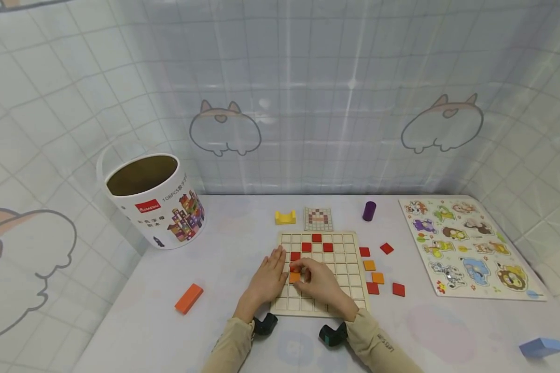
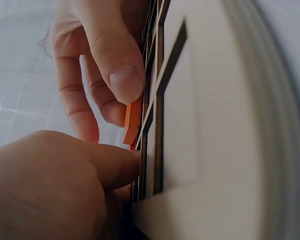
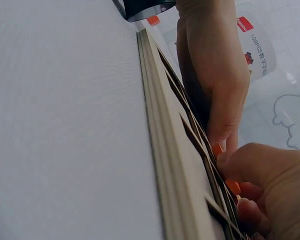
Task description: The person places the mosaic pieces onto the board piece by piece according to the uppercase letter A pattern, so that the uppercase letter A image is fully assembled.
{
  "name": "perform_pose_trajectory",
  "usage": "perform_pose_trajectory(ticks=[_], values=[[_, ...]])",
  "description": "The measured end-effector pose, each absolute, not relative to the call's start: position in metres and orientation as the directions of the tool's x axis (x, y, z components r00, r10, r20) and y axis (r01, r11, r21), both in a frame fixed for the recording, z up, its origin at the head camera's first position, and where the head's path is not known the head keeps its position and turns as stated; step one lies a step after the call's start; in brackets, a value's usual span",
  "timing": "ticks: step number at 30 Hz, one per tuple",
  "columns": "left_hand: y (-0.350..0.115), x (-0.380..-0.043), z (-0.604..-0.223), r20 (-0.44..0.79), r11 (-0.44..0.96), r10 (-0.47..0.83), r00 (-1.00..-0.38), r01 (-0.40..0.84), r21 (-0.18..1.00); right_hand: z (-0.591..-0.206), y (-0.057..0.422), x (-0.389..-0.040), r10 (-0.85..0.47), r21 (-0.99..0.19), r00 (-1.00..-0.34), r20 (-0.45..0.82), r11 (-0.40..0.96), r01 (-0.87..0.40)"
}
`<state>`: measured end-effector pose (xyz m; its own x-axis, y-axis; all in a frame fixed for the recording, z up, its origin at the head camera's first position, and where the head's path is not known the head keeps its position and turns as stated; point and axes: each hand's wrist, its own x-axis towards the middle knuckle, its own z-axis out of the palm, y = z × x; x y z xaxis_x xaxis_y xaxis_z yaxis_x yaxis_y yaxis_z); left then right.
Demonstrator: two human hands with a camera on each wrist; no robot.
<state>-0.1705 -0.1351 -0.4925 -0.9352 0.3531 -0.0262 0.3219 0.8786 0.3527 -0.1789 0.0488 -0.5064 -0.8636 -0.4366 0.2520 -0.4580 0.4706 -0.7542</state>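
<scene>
A wooden grid board lies on the table, with several red tiles set in its squares. My right hand is over the board's left part, its thumb and index finger pinching an orange tile. In the left wrist view, that orange tile shows edge-on below the right thumb. My left hand rests along the board's left edge with its fingers straight. Its thumb reaches close to the tile. In the right wrist view, the right fingers partly hide the orange tile.
Loose red tiles and orange tiles lie right of the board. Behind it are a pattern card, a yellow block and a purple cylinder. A bucket stands left, an animal puzzle right.
</scene>
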Motion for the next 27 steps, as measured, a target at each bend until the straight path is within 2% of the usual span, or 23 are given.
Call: perform_pose_trajectory(ticks=[7,15,27], values=[[-0.1351,-0.1703,-0.4925,-0.019,0.875,0.355,-0.935,0.325,0.360,-0.5049,0.0482,-0.1786,-0.423,-0.760,-0.877,0.230,0.485,-0.433],[-0.1342,-0.1684,-0.4887,-0.006,0.865,0.359,-0.933,0.330,0.379,-0.5081,0.0490,-0.1801,-0.440,-0.746,-0.859,0.263,0.472,-0.470],[-0.1349,-0.1718,-0.4933,-0.033,0.876,0.349,-0.937,0.313,0.367,-0.5064,0.0473,-0.1811,-0.454,-0.713,-0.859,0.237,0.519,-0.471]])
